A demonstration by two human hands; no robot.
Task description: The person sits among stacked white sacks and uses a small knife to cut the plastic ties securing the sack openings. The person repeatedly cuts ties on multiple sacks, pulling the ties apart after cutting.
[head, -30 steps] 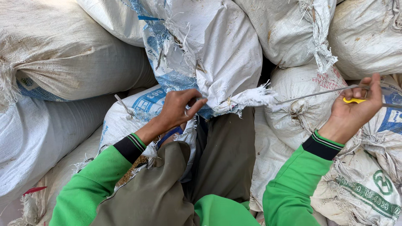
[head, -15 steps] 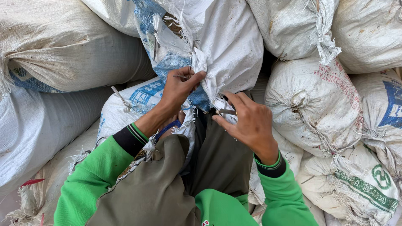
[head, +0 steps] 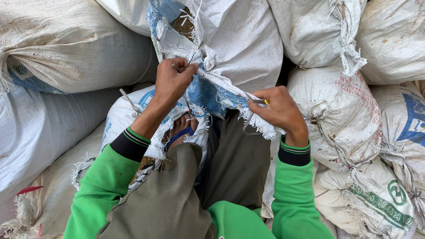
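Observation:
A white woven sack with blue print [head: 239,48] stands in front of me, its frayed edge [head: 221,88] folded over. My left hand [head: 172,79] pinches that edge at its upper left end. My right hand [head: 279,110] grips a metal sewing needle with a yellow mark [head: 259,101], pressed against the edge further right. A loop of thin string [head: 248,126] hangs below my right hand. Both sleeves are green with dark cuffs.
Filled white sacks are stacked all round: a big grey-white one [head: 71,44] at upper left, tied sacks [head: 341,115] at right, one with green print [head: 380,199] at lower right. My knees in olive trousers [head: 230,168] sit between them.
My right hand came back from far right, where it had drawn the string out, to the sack's edge. My left hand shifted slightly up along the edge.

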